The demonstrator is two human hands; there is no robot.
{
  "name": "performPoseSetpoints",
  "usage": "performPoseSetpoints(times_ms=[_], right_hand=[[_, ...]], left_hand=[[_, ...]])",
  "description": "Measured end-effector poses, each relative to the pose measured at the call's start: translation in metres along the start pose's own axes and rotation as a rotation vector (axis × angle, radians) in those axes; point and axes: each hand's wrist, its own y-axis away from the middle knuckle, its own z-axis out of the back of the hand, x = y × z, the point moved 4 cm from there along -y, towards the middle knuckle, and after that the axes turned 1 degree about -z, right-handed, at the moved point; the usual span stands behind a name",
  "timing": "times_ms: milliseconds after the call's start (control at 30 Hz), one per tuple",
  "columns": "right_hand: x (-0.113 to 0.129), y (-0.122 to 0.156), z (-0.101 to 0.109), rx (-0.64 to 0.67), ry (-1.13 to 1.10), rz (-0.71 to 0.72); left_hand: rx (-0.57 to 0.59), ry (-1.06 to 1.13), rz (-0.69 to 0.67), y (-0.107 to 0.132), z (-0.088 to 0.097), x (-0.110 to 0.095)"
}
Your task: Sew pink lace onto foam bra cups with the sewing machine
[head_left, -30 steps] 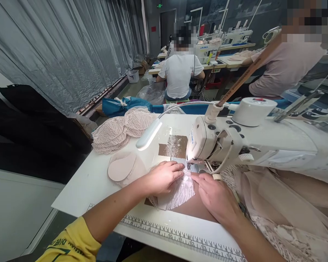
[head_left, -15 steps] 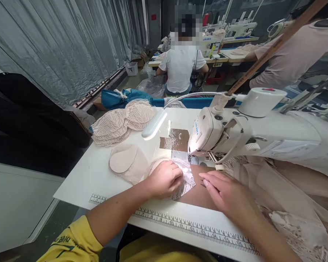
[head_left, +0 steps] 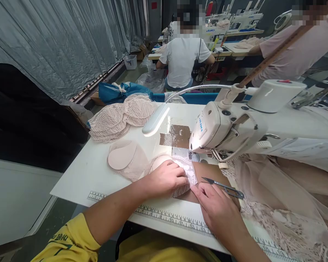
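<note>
Lace piece (head_left: 188, 175) gripped in left hand (head_left: 166, 179) fingers, right hand (head_left: 217, 205) touching

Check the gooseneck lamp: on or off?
Probably on: the lamp glows white along its lower edge, with bright glare on the table beside it.

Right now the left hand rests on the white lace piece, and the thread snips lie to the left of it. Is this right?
Not quite: in the head view the thread snips lie to its right, by the right hand. The left hand does rest on the white lace piece.
</note>
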Motion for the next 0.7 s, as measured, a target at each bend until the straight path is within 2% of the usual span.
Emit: performPoseSetpoints(times_ms=[367,567,700], right_hand=[[-0.007,0.006,-0.002,0.066,-0.076,0.001],[-0.015,0.005,0.0,-0.027,-0.06,0.021],[-0.014,0.001,-0.003,0.004,-0.016,-0.042]], left_hand=[[0.032,-0.067,-0.022,0.001,-0.006,-0.002],[0.015,-0.075,-0.01,0.0,-0.007,-0.002],[-0.014,-0.052,-0.013,0.0,-0.005,-0.002]])
